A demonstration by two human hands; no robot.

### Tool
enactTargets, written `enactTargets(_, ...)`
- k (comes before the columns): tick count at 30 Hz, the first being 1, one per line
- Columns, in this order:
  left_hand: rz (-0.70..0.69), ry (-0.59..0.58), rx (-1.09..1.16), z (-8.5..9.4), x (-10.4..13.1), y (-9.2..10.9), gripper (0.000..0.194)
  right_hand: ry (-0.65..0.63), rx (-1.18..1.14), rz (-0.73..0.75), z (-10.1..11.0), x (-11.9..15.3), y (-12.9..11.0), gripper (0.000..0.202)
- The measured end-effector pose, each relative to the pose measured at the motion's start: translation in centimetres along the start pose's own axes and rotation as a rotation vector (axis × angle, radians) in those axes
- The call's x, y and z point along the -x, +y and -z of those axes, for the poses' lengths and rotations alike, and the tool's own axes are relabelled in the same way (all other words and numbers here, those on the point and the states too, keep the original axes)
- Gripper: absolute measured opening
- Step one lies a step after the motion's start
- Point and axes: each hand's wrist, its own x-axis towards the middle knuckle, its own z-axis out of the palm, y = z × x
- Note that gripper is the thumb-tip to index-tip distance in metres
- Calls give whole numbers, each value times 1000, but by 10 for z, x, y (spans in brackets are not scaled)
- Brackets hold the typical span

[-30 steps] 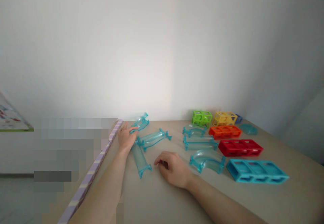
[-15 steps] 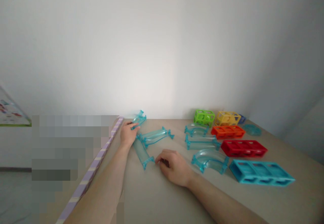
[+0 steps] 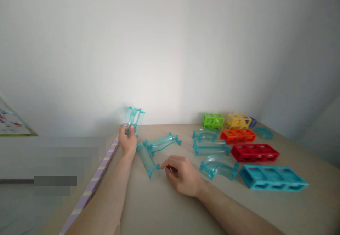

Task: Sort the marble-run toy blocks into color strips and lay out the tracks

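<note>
My left hand (image 3: 128, 141) is closed around clear blue track pieces (image 3: 135, 118), seemingly more than one, lifted at the far left edge of the table. Its fingers partly cover their lower ends. My right hand (image 3: 183, 175) rests on the table with loosely curled fingers and nothing visible in them. Its fingertips are close to the corner of a straight clear blue track piece (image 3: 147, 158); whether they touch it I cannot tell. Behind that piece, another clear blue track piece (image 3: 163, 143) lies at an angle, their ends close together.
Right of my hands lie a curved track (image 3: 220, 164), a straight track (image 3: 211, 147) and a smaller curved one (image 3: 205, 134). Beyond are teal (image 3: 275, 178), red (image 3: 255, 153), orange (image 3: 238, 136), green (image 3: 213, 121) and yellow (image 3: 237, 122) open frame blocks. A striped edge (image 3: 99, 178) borders the table's left side.
My left hand has moved up and left, raising the clear blue track pieces from the far table edge and turning them more upright. My right hand has stayed nearly still.
</note>
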Motion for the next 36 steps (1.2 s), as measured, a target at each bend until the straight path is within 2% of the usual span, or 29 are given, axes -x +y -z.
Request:
enactTargets(7, 97, -27, 255, -9, 5, 1, 19, -40, 5, 19, -3, 0, 2, 29)
enactTargets(16, 221, -38, 407, -9, 8, 15, 30, -43, -16, -4, -4, 0, 5, 30)
enactTargets(22, 376, -83, 564, 0, 3, 24, 36, -43, -27, -25, -5, 1, 6, 29)
enactTargets(26, 379, -160, 593, 6, 5, 40, 37, -9, -58, -85, -4, 1, 5, 27)
enactTargets(30, 230, -317, 519, 14, 31, 72, 27, 69, -159, -146, -5, 0, 5, 31)
enactTargets(32, -119, -497, 277, 22, 48, 90, 14, 155, -256, -171, -6, 0, 5, 37)
enactTargets(34, -419, -684, 193, 32, 62, 106, 8, 263, -361, -191, -7, 2, 5, 40)
enactTargets(36, -507, -857, 193, 41, 72, 119, 9, 363, -436, -202, -9, 3, 4, 39)
